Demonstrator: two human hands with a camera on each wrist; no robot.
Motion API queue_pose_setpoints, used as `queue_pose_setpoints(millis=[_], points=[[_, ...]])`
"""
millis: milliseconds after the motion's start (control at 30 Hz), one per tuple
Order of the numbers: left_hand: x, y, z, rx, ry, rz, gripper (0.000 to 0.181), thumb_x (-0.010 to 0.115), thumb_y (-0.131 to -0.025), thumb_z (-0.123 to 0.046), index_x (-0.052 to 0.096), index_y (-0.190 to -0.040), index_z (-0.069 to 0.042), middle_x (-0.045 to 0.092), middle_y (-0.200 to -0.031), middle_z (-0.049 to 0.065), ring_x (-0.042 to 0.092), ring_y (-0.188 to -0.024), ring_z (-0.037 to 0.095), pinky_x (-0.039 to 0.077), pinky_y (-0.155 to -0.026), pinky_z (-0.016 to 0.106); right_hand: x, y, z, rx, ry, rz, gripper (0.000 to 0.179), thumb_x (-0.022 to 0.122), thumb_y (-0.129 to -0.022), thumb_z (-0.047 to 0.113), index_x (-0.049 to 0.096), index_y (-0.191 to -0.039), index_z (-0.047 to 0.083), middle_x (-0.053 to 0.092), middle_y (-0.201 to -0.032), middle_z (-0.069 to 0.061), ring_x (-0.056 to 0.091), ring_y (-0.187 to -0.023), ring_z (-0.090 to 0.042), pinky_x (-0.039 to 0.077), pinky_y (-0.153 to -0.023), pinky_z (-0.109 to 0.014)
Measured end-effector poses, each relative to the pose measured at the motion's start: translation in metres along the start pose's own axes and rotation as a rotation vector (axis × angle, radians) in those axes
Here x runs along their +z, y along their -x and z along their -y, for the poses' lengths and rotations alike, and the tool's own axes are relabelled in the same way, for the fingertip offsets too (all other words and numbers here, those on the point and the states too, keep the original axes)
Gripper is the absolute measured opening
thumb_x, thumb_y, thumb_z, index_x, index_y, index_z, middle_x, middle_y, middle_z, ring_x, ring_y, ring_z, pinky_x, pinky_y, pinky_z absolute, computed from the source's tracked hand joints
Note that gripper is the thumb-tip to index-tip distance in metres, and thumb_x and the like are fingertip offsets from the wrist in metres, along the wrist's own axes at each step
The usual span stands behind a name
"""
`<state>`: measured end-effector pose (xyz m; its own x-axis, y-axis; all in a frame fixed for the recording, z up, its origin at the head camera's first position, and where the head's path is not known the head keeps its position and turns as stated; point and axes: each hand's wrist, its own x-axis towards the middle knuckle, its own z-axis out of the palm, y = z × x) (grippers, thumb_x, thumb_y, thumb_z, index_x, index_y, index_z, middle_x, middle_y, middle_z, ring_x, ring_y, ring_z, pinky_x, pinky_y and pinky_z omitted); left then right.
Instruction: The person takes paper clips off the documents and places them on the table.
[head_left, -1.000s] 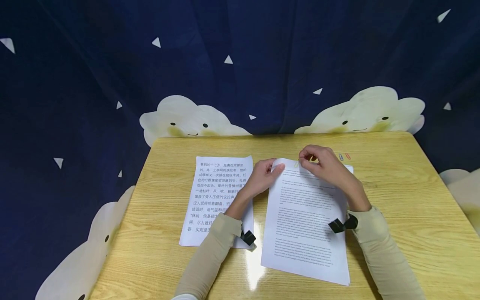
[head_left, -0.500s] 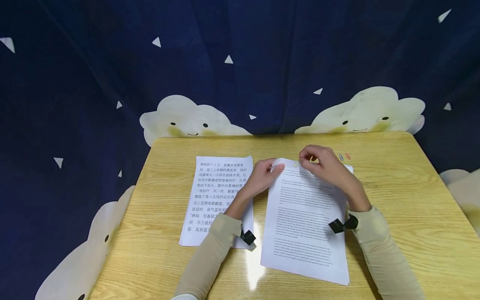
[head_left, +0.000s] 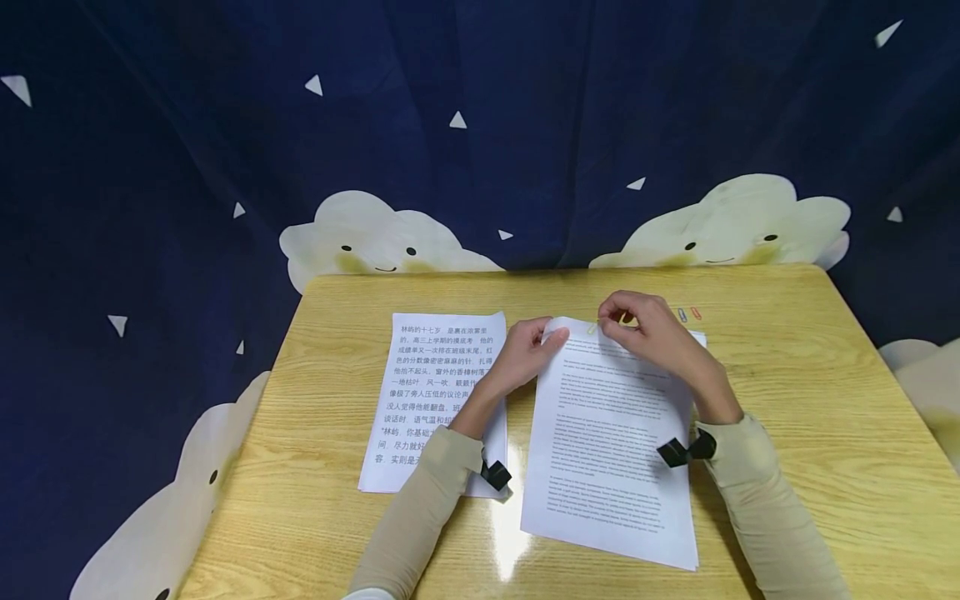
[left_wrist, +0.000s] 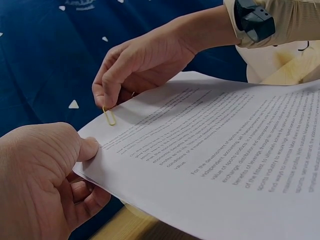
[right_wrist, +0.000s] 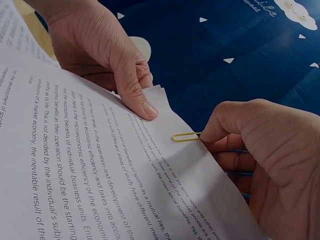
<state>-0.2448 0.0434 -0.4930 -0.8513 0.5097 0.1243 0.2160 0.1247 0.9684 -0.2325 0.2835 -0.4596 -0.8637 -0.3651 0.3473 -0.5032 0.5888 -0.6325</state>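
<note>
A stack of printed English sheets [head_left: 607, 450] is lifted at its top edge above the table. My left hand [head_left: 525, 354] grips its upper left corner, thumb on the printed face and curled fingers beneath, as the left wrist view shows. At the top edge my right hand [head_left: 648, 329] pinches the end of a yellow paper clip [right_wrist: 186, 136] between thumb and index finger. The clip's looped end lies over the front of the paper, clearest in the right wrist view. My other right fingers curl behind the edge, partly hidden.
Left of the held sheets lies a stack of papers with large Chinese print [head_left: 427, 392], partly under my left forearm. A blue paper clip [head_left: 682, 315] and a red paper clip [head_left: 696, 313] lie beyond my right hand on the wooden table [head_left: 810, 400]. A dark blue curtain [head_left: 525, 125] hangs behind.
Both hands keep their places on the paper. The lower part of the held sheets shifts very slightly; the yellow paper clip stays at the top edge.
</note>
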Motion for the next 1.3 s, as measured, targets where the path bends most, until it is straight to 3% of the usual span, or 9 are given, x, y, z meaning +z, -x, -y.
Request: queue_pose_setpoints(millis=[167,533,933,1133,1300], points=[[0.0,-0.004,0.015,0.009,0.003,0.001,0.026,0.059,-0.109,-0.018,0.073,-0.113,0.004,0.075,-0.094,0.021,0.068,-0.068,0.022,0.05,-0.058,0.025,0.0,0.0,0.0,0.006,0.005,-0.004,0.007,0.067,-0.095,0.004,0.071,-0.094,0.009,0.068,-0.088,0.001,0.06,-0.08,-0.015,0.046,-0.071,-0.024],[-0.001,-0.005,0.016,0.019,0.008,0.002,0.025,0.059,-0.109,-0.02,0.073,-0.111,0.001,0.076,-0.091,0.015,0.067,-0.064,0.012,0.052,-0.057,0.026,0.0,0.0,-0.001,0.007,0.0,-0.013,0.008,0.067,-0.095,0.003,0.071,-0.093,0.009,0.067,-0.087,0.002,0.059,-0.08,-0.015,0.046,-0.071,-0.023],[0.0,-0.004,0.017,0.012,0.018,-0.002,0.027,0.059,-0.109,-0.017,0.072,-0.116,0.005,0.074,-0.097,0.025,0.069,-0.07,0.033,0.05,-0.057,0.025,0.0,0.0,-0.001,0.016,-0.004,-0.013,0.009,0.068,-0.094,0.002,0.071,-0.093,0.01,0.067,-0.087,0.003,0.06,-0.08,-0.015,0.047,-0.069,-0.024],[-0.001,-0.005,0.016,0.022,0.007,-0.005,0.026,0.059,-0.108,-0.02,0.073,-0.112,0.002,0.075,-0.093,0.019,0.067,-0.067,0.018,0.051,-0.058,0.025,-0.001,0.0,0.0,0.022,0.003,-0.016,0.009,0.068,-0.094,0.002,0.07,-0.093,0.011,0.067,-0.087,0.003,0.059,-0.081,-0.015,0.046,-0.069,-0.024],[-0.002,-0.004,0.017,0.029,0.002,-0.003,0.026,0.059,-0.109,-0.02,0.073,-0.112,0.001,0.076,-0.092,0.016,0.066,-0.065,0.012,0.052,-0.058,0.026,0.0,0.0,0.001,0.028,0.001,-0.013,0.01,0.068,-0.094,0.001,0.071,-0.093,0.011,0.067,-0.087,0.003,0.06,-0.081,-0.016,0.046,-0.069,-0.024]])
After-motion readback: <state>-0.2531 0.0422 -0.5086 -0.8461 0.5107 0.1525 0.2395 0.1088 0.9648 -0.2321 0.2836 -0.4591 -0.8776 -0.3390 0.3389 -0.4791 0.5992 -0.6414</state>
